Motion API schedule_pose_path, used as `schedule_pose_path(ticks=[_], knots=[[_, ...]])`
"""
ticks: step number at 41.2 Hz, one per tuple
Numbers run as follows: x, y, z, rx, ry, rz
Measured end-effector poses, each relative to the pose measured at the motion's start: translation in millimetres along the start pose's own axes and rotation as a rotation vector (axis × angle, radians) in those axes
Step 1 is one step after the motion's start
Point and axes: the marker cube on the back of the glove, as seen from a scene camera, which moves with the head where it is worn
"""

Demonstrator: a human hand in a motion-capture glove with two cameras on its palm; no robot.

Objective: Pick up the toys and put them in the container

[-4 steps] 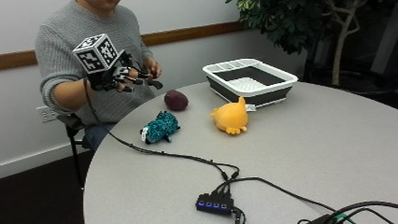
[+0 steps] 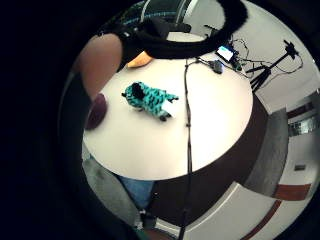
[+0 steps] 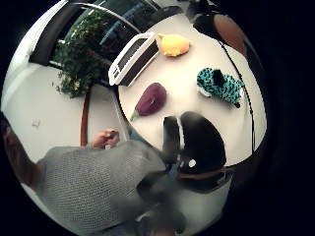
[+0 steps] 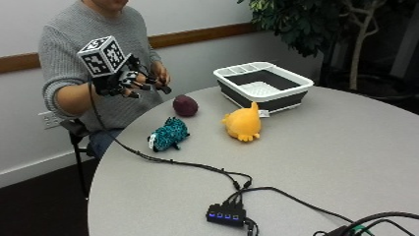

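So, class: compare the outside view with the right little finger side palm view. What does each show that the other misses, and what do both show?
Only the outside view shows the gloved right hand raised above the table edge, holding nothing, and the white-rimmed container. Only the little finger side palm view shows a tripod on the floor beyond the table. Both show the table, the teal toy, the purple toy and the orange toy, though the palm view catches just the orange toy's edge.

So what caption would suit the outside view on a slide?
Gloved right hand raised, holding nothing, above a table with three toys untouched: purple, teal, orange, beside an empty container.
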Motion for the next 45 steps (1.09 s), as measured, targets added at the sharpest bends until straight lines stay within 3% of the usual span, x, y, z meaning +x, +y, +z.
schedule_pose_path(ticks=[17,25,34,45], knots=[[15.0,-2.8,-13.0,-0.001,0.012,0.029],[2.7,-46.4,-3.5,-0.039,0.034,0.029],[1.8,-108.0,27.6,-0.104,0.082,0.054],[43.1,-92.0,114.3,-0.287,0.078,0.18]])
